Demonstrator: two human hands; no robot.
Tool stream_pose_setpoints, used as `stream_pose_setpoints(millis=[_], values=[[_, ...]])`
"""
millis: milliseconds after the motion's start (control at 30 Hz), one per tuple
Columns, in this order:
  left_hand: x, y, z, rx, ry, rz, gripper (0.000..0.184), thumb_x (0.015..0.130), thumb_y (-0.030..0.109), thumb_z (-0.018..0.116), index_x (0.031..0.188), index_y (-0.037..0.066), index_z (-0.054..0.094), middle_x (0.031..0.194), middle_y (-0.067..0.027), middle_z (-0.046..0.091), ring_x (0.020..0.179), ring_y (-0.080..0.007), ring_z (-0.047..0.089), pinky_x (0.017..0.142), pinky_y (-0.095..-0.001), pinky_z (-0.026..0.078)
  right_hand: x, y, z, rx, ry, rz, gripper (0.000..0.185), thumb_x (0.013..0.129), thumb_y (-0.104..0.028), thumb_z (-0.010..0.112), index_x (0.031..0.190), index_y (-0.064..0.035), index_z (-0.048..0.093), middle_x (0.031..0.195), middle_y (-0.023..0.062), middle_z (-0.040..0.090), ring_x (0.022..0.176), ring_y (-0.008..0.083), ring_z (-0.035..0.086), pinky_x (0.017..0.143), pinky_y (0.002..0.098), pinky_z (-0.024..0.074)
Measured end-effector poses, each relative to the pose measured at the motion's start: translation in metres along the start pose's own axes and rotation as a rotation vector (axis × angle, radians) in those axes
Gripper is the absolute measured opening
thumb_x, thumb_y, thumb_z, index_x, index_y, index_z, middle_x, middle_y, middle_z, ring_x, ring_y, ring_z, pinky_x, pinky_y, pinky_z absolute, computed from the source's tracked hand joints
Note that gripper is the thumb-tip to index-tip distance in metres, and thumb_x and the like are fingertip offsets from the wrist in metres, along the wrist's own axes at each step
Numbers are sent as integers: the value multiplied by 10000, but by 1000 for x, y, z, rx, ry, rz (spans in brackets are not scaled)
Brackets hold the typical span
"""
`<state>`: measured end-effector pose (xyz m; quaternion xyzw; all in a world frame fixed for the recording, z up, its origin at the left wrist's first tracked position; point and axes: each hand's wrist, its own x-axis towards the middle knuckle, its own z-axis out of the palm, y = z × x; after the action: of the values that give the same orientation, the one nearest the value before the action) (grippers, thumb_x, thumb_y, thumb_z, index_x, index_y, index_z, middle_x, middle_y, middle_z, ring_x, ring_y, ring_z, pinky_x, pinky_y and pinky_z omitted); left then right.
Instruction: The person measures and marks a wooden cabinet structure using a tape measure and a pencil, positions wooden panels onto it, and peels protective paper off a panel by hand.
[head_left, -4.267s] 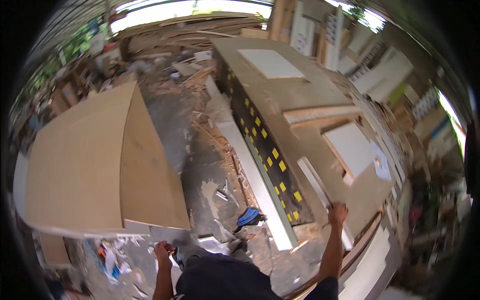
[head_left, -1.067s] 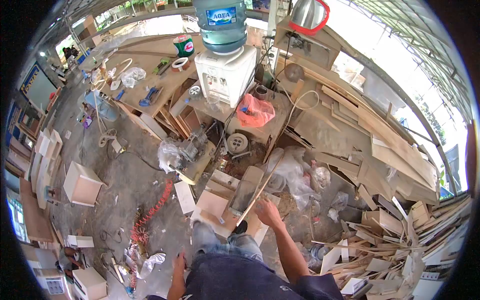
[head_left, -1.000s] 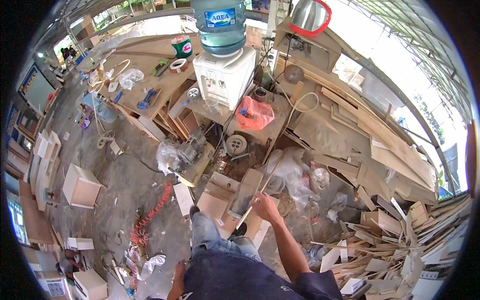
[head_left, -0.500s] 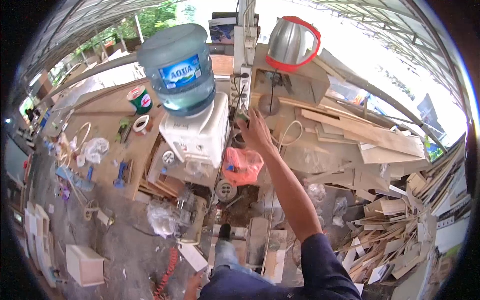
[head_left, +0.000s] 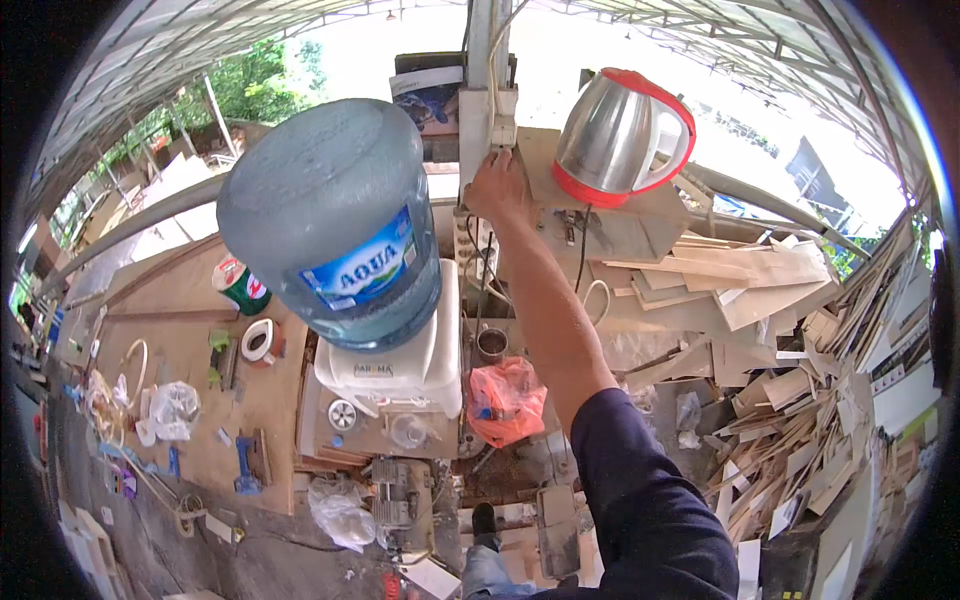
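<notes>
Well, the right hand (head_left: 497,190) is up at the post (head_left: 483,70), with its fingers (head_left: 506,163) bent and close together; I cannot tell if they pinch anything. The small white box (head_left: 503,132) is on the post, just past the fingertips and in line with them, and the post's long side runs up and down; the big water bottle (head_left: 335,220) is to the left, the kettle (head_left: 603,140) to the right; the left hand is out of sight.

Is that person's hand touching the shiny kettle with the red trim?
No, the right hand is up at the post, with a visible gap between it and the kettle.
</notes>
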<state>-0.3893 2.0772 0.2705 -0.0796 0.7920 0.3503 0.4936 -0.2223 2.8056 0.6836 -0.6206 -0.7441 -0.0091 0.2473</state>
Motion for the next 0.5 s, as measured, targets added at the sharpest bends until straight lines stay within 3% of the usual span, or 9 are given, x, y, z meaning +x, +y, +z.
stream_pose_setpoints(millis=[233, 300, 400, 500], values=[[14, 28, 6, 51, 13, -69, 443, 919, 482, 627, 810, 53, 610, 595, -80, 569, 399, -219, 571, 323, -333, 425, 27, -2, 37, 15, 82, 46, 908, 811, -187, 724, 1497, 133, 222, 1510, 245, 266, 1318, 399, 436, 1040, 447, 483], [16, 34, 6, 59, 12, -70, 444, 918, 484, 628, 811, 53, 611, 596, -81, 570, 401, -221, 573, 323, -335, 425, 29, 6, 63, 36, 333, -42, 923, 818, -184, 721, 1508, 133, 196, 1531, 252, 227, 1301, 401, 443, 1033, 463, 483], [19, 39, 4, 68, 13, -69, 447, 917, 486, 630, 812, 53, 612, 597, -82, 571, 403, -224, 575, 323, -338, 425, 24, 7, 64, 144, 204, 9, 924, 827, -183, 718, 1517, 127, 187, 1531, 270, 218, 1308, 420, 438, 1064, 464, 457], [19, 38, 3, 78, 2, -67, 449, 916, 489, 632, 814, 52, 613, 598, -83, 572, 405, -226, 577, 323, -342, 425, -11, 2, 69, 288, 237, 25, 889, 836, -180, 710, 1524, 98, 221, 1512, 297, 225, 1318, 444, 434, 1085, 460, 436]])
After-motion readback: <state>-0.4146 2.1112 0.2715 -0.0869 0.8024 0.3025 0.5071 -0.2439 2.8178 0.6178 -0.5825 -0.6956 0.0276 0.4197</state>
